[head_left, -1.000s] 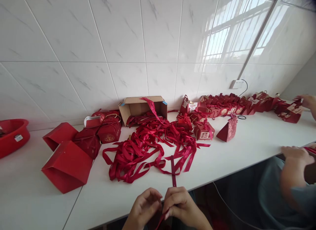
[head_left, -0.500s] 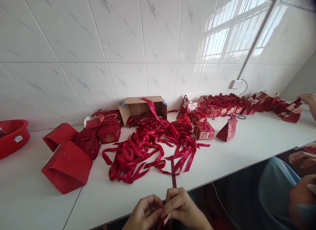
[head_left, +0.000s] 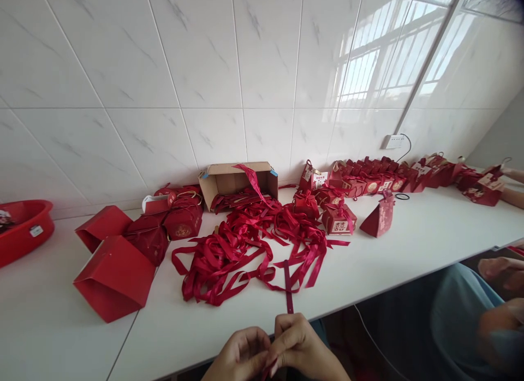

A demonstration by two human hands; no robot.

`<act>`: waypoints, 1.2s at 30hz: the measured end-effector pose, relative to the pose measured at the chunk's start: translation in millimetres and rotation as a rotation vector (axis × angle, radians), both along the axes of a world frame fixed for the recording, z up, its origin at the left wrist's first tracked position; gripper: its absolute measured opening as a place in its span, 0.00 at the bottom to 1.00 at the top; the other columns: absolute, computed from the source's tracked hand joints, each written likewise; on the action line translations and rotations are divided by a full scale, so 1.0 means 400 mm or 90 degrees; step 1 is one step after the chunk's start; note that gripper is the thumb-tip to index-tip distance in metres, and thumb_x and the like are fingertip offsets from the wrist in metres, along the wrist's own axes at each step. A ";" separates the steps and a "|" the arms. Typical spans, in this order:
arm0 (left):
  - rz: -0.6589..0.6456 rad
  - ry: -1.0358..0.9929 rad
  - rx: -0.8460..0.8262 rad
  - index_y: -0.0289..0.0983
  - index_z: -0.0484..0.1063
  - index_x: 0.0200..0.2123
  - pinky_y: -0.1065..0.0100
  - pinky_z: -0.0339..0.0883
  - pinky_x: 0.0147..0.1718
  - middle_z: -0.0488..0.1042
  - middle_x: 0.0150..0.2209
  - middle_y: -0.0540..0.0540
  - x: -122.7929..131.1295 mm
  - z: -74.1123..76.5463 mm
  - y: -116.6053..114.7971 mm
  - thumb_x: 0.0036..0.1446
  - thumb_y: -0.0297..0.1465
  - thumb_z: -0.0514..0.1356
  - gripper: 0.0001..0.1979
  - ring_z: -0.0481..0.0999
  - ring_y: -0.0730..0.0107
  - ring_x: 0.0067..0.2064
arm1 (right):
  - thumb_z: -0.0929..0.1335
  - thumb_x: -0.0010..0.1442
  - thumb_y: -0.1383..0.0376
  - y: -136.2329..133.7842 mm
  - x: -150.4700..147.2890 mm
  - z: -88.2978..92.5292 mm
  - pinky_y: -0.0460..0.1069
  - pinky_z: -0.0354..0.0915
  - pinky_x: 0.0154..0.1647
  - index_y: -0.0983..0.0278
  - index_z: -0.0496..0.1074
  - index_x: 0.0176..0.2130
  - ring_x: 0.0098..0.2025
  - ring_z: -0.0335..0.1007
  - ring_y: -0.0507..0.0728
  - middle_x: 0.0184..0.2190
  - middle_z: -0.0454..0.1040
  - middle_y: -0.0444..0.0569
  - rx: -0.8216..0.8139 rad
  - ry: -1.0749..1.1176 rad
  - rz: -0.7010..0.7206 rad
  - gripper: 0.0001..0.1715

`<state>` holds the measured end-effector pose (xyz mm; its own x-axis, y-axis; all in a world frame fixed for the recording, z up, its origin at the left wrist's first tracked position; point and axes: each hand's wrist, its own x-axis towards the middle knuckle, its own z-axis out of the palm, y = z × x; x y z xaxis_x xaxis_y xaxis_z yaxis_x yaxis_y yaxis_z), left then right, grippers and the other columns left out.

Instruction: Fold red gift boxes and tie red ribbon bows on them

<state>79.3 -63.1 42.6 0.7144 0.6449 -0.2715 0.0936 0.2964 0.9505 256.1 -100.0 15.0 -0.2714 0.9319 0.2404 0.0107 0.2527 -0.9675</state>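
Observation:
At the table's front edge, my left hand (head_left: 241, 352) and my right hand (head_left: 301, 345) meet, fingertips pinched together. A narrow dark red strip shows between and below the fingers, though most of it is covered by them. Just beyond my right hand, another dark red strip (head_left: 289, 287) with small holes near its end points away from me; whether it joins the piece in my fingers is hidden. A tangled heap of shiny red ribbons (head_left: 216, 261) lies in front of my hands.
An open cardboard box (head_left: 208, 190) holds more red strips by the wall. Folded red boxes (head_left: 114, 277) and a red basin (head_left: 24, 239) stand left. Rows of finished-looking red gift boxes (head_left: 372, 184) line the right, where another person's arm (head_left: 513, 195) reaches in.
My hands stay pinched together in nearly the same place, with slight finger movement. The view has shifted a little. At far right, another person's hand has moved behind a red gift box.

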 end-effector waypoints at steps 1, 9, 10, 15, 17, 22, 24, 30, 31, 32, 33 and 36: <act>0.000 -0.004 -0.003 0.34 0.69 0.27 0.70 0.57 0.33 0.68 0.26 0.50 -0.001 0.000 -0.001 0.48 0.45 0.65 0.18 0.66 0.70 0.31 | 0.73 0.49 0.53 0.001 -0.001 -0.001 0.45 0.57 0.27 0.53 0.81 0.31 0.25 0.57 0.49 0.23 0.61 0.43 -0.001 -0.002 0.003 0.11; -0.030 -0.005 -0.013 0.34 0.67 0.29 0.69 0.57 0.34 0.68 0.26 0.50 -0.008 -0.014 0.008 0.50 0.45 0.63 0.19 0.66 0.71 0.31 | 0.74 0.48 0.56 0.001 -0.004 -0.010 0.45 0.56 0.28 0.51 0.81 0.34 0.26 0.59 0.49 0.24 0.62 0.43 0.012 -0.007 -0.018 0.09; -0.038 -0.007 -0.008 0.35 0.66 0.30 0.69 0.57 0.33 0.67 0.26 0.50 -0.008 -0.015 0.009 0.50 0.46 0.63 0.19 0.65 0.71 0.30 | 0.74 0.48 0.57 0.001 -0.005 -0.013 0.45 0.56 0.27 0.50 0.80 0.34 0.26 0.59 0.49 0.24 0.62 0.43 0.015 -0.004 -0.027 0.09; -0.041 -0.032 0.023 0.36 0.62 0.31 0.70 0.55 0.32 0.62 0.26 0.52 -0.001 -0.009 0.005 0.55 0.46 0.58 0.19 0.60 0.73 0.30 | 0.76 0.47 0.59 0.003 -0.008 -0.027 0.45 0.57 0.27 0.50 0.81 0.33 0.25 0.59 0.49 0.23 0.62 0.42 0.051 0.008 -0.081 0.09; -0.049 -0.052 0.047 0.36 0.61 0.31 0.71 0.54 0.32 0.61 0.27 0.52 0.001 -0.010 0.002 0.57 0.46 0.57 0.18 0.59 0.74 0.30 | 0.76 0.48 0.61 0.003 -0.010 -0.029 0.45 0.58 0.27 0.50 0.81 0.33 0.25 0.60 0.49 0.22 0.63 0.43 0.068 0.011 -0.098 0.08; -0.004 -0.124 0.066 0.37 0.60 0.31 0.72 0.51 0.29 0.58 0.26 0.53 0.016 -0.035 -0.003 0.57 0.46 0.57 0.17 0.56 0.75 0.28 | 0.75 0.49 0.63 0.005 -0.017 -0.025 0.45 0.59 0.26 0.51 0.81 0.32 0.24 0.62 0.49 0.21 0.66 0.44 0.133 0.027 -0.155 0.06; 0.041 -0.148 0.050 0.37 0.60 0.30 0.73 0.50 0.27 0.57 0.24 0.54 0.025 -0.050 -0.006 0.56 0.45 0.58 0.17 0.55 0.76 0.27 | 0.75 0.50 0.62 0.007 -0.020 -0.019 0.45 0.59 0.25 0.52 0.81 0.32 0.23 0.63 0.49 0.21 0.67 0.44 0.183 0.039 -0.176 0.06; 0.171 -0.195 0.068 0.37 0.63 0.28 0.73 0.52 0.26 0.60 0.28 0.52 0.044 -0.074 -0.020 0.53 0.41 0.62 0.15 0.58 0.78 0.26 | 0.75 0.50 0.63 0.010 -0.023 -0.004 0.44 0.60 0.23 0.54 0.81 0.32 0.22 0.64 0.49 0.19 0.67 0.44 0.274 0.027 -0.224 0.05; 0.194 -0.186 0.087 0.36 0.64 0.27 0.73 0.53 0.26 0.60 0.29 0.51 0.045 -0.075 -0.022 0.53 0.41 0.63 0.15 0.59 0.77 0.26 | 0.75 0.50 0.63 0.009 -0.023 -0.004 0.44 0.61 0.23 0.55 0.81 0.31 0.22 0.64 0.50 0.19 0.68 0.44 0.276 0.023 -0.230 0.05; 0.215 -0.174 0.111 0.36 0.65 0.27 0.73 0.54 0.27 0.60 0.30 0.51 0.046 -0.076 -0.023 0.52 0.41 0.63 0.15 0.60 0.77 0.27 | 0.75 0.49 0.63 0.009 -0.022 -0.004 0.44 0.61 0.23 0.55 0.81 0.31 0.22 0.64 0.50 0.19 0.68 0.44 0.278 0.020 -0.235 0.05; 0.233 -0.161 0.136 0.36 0.65 0.26 0.73 0.55 0.27 0.60 0.30 0.50 0.046 -0.077 -0.024 0.52 0.41 0.63 0.15 0.61 0.75 0.29 | 0.75 0.50 0.63 0.008 -0.021 -0.004 0.44 0.61 0.23 0.55 0.81 0.32 0.22 0.65 0.50 0.19 0.68 0.44 0.280 0.020 -0.238 0.05; 0.275 -0.133 0.193 0.36 0.67 0.26 0.72 0.58 0.30 0.60 0.31 0.49 0.049 -0.079 -0.027 0.52 0.40 0.63 0.14 0.63 0.71 0.32 | 0.74 0.50 0.62 0.007 -0.020 -0.009 0.44 0.61 0.23 0.56 0.81 0.32 0.22 0.65 0.50 0.20 0.68 0.45 0.288 0.022 -0.242 0.05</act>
